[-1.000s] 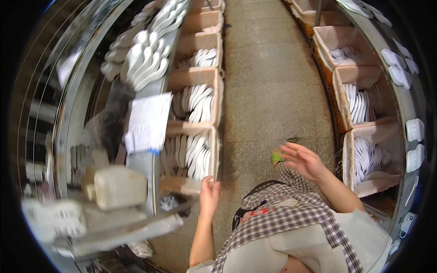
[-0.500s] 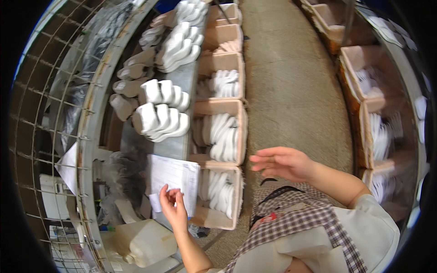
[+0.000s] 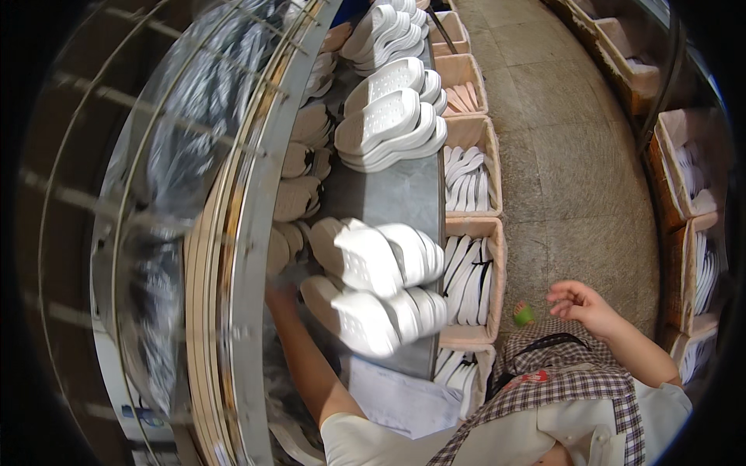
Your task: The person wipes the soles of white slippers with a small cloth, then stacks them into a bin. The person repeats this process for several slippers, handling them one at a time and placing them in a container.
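My left hand (image 3: pixel 281 297) reaches in beside the grey metal post, under the far-left stacks of soles. It is blurred and its fingers are mostly hidden, so its grip cannot be told. Closest to it are white shoe soles (image 3: pixel 353 314), nested in two rows along a grey metal shelf (image 3: pixel 373 194). Over the aisle, my right hand (image 3: pixel 579 307) hangs with loosely bent, separated fingers and nothing in them. Duller soles (image 3: pixel 295 198) lie in stacks along the shelf's left side. Printed paper sheets (image 3: pixel 404 396) rest at the shelf's near end.
Cloth-lined baskets (image 3: pixel 501 272) holding white soles line the shelf's right side. More baskets (image 3: pixel 691 233) stand across the aisle floor (image 3: pixel 575 155). A metal post (image 3: pixel 268 256) and wire mesh (image 3: pixel 116 202) with plastic-wrapped goods (image 3: pixel 198 124) border the left.
My left hand has gone from above the papers to the shelf's left side, behind the soles. My right hand is still over the aisle. The view has shifted, bringing the soles closer.
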`<state>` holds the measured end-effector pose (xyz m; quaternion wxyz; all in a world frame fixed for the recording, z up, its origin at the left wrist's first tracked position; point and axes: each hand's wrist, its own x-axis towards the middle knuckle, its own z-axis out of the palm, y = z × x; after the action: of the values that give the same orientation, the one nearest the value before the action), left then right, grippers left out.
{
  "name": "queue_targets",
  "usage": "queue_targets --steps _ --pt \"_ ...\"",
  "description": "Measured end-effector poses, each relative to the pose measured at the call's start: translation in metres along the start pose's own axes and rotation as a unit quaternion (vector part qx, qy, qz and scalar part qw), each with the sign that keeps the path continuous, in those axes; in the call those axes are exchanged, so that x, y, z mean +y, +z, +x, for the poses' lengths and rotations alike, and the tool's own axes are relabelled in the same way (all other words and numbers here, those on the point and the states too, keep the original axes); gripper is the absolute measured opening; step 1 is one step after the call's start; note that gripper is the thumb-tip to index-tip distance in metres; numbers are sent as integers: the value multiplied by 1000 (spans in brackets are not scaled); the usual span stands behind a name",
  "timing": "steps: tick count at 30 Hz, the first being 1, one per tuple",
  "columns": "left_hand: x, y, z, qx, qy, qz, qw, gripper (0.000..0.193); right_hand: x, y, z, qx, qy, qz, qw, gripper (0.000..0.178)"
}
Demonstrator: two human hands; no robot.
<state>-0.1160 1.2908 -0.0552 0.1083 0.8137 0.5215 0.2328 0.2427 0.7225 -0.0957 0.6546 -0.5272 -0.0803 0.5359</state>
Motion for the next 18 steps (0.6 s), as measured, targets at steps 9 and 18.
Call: queue_targets --steps 9,18 --pt "29 23 50 -203 -224 -201 932 84 27 -14 41 105 111 41 987 20" --pt "37 46 56 -160 -80 -187 966 52 30 -15 67 94 122 45 987 15"
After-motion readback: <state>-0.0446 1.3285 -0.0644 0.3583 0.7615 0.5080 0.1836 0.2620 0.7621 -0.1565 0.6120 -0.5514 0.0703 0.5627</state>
